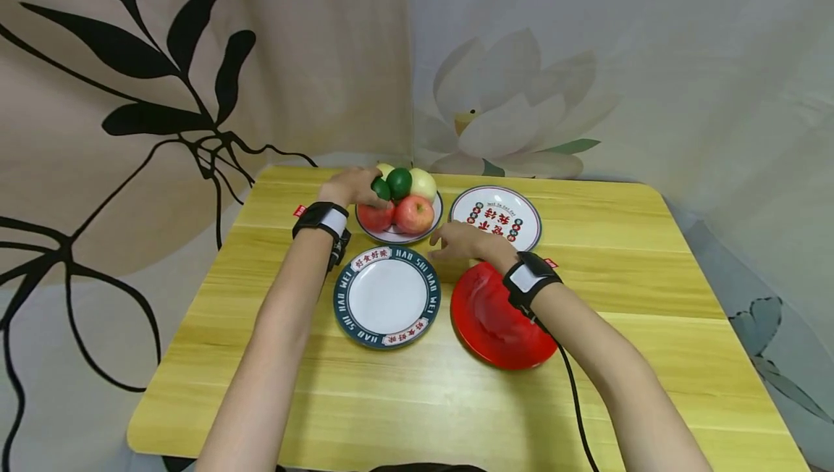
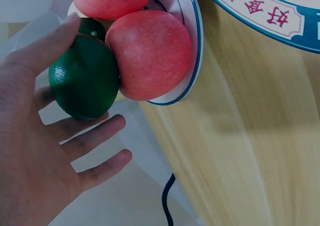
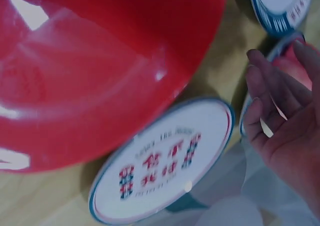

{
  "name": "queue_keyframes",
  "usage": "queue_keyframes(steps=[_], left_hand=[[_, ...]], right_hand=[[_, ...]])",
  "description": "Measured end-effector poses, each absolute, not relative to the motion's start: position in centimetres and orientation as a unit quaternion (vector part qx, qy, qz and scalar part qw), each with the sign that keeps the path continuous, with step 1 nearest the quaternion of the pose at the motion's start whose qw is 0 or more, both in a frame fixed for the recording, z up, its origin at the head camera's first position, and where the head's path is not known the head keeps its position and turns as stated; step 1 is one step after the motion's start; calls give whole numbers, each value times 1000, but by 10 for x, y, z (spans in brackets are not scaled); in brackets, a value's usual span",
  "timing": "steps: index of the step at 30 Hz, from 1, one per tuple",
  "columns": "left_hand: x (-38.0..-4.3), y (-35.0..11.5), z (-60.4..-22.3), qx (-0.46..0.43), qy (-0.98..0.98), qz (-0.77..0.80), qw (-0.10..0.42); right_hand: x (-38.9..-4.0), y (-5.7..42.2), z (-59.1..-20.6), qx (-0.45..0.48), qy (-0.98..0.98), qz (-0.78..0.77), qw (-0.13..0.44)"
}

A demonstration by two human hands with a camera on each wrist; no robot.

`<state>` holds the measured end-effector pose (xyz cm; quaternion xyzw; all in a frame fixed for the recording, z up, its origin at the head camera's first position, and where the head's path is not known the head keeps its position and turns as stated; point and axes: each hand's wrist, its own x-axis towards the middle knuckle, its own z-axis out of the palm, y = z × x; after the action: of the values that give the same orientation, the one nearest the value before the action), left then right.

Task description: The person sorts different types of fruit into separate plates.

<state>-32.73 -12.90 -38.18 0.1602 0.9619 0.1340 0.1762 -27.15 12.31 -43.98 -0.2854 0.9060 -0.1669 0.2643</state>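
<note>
My left hand point(image 1: 355, 187) is at the left side of the fruit plate point(image 1: 438, 217). In the left wrist view it holds a dark green lime point(image 2: 84, 78) between thumb and fingers, the other fingers spread. The lime sits against a red apple point(image 2: 149, 55). A second lime point(image 1: 399, 183), another red apple point(image 1: 376, 218) and pale yellow-green fruits point(image 1: 423, 185) share the plate. My right hand point(image 1: 470, 242) hovers near the plate's right side with loosely bent fingers and nothing in them. Its wrist passes above a red plate point(image 1: 485, 323).
A white plate with a blue lettered rim point(image 1: 387, 297) lies in front of the fruit plate. To the right of the fruit is a white plate with red characters point(image 1: 496, 213). A black cable point(image 1: 576, 403) runs from my right wrist. Curtains stand behind the wooden table point(image 1: 625, 269).
</note>
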Motion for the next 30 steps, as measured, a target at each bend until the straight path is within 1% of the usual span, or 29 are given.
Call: queue_keyframes(steps=[4, 8, 17, 26, 30], left_hand=[[-324, -127, -385, 160, 963, 125, 177], [-322, -128, -389, 163, 962, 132, 174], [-321, -135, -395, 159, 956, 169, 178], [-312, -130, -364, 220, 948, 155, 171], [-300, -126, -355, 221, 947, 130, 194]], right_hand=[[-263, 113, -455, -313, 894, -158, 280], [-260, 107, -464, -328, 892, -139, 277], [-259, 100, -471, -332, 891, -132, 279], [-265, 102, -465, -314, 893, -139, 291], [-268, 104, -460, -318, 892, -135, 290]])
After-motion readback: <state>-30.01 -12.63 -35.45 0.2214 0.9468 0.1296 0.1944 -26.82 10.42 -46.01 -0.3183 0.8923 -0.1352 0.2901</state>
